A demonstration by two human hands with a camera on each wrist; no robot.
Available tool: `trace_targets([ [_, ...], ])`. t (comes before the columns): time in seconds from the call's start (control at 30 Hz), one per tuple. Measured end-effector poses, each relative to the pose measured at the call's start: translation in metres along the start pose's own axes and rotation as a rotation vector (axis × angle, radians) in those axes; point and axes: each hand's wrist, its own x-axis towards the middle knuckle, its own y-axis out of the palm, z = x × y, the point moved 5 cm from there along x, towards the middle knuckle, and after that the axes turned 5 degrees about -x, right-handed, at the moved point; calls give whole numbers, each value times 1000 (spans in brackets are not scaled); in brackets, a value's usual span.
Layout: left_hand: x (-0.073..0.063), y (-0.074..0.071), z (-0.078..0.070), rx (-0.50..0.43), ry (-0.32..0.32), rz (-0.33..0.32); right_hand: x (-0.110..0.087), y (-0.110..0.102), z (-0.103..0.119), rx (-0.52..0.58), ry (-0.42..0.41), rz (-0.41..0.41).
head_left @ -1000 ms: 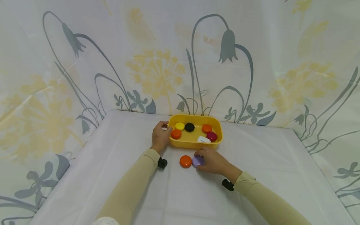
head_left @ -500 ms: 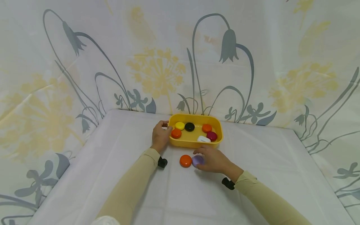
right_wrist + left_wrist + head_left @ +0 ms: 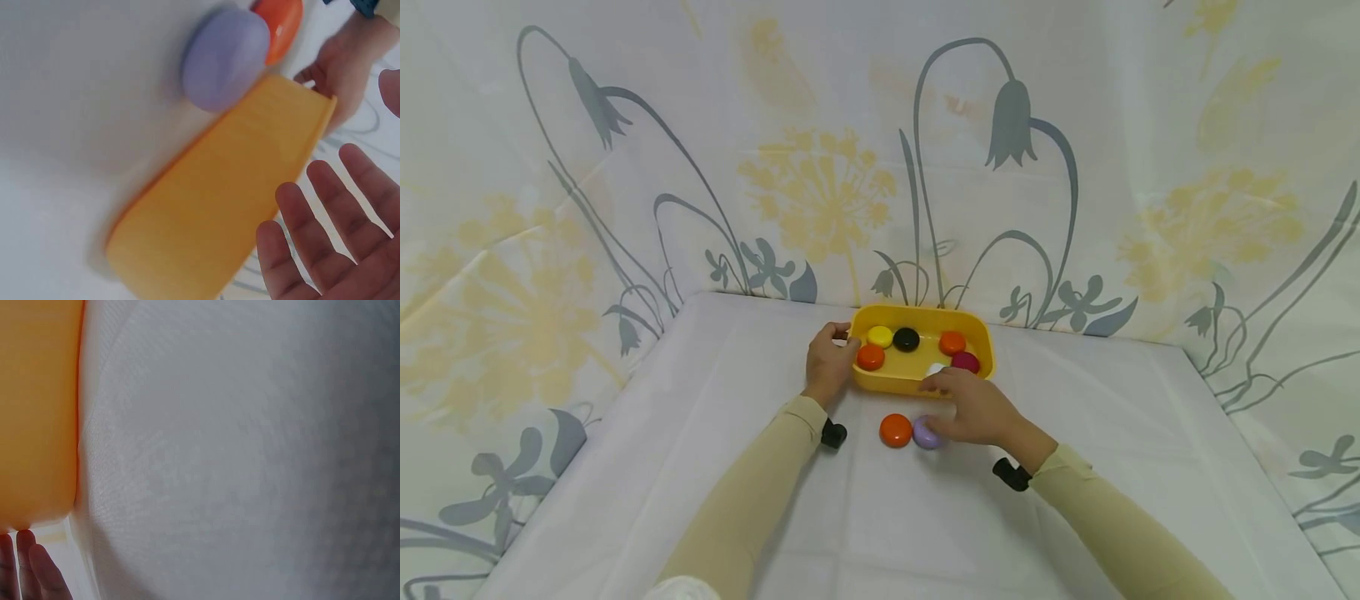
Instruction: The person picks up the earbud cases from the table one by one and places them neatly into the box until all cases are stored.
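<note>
A yellow tray stands at the back of the table with several glossy round discs inside. My left hand holds its left end, thumb over the rim. In the left wrist view its fingertips touch the tray's outer wall. My right hand hovers just in front of the tray, fingers spread and nothing held. In the head view its thumb overlaps a purple disc; the right wrist view shows hand and disc apart. An orange disc lies touching or almost touching the purple one.
Inside the tray are a yellow disc, a black disc, orange discs, a crimson disc and a white piece partly covered by my right hand. A flower-patterned cloth hangs behind.
My right hand has risen off the purple disc and moved slightly toward the tray, now covering part of the white piece. The left hand and tray stay put.
</note>
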Motion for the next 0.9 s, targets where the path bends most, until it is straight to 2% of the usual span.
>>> trace_targets([
  [0.27,2,2,2,-7,13,3,16,-18,-15,2,0,-50],
  [0.6,1,0,3,-13,7,-3,46,-25,-37,-3,86,0],
  [0.73,2,0,3,-13,14,-4,56,-21,-49,17,130,46],
  [0.9,2,0,3,-19,24,-8,65,-12,-60,32,137,90],
])
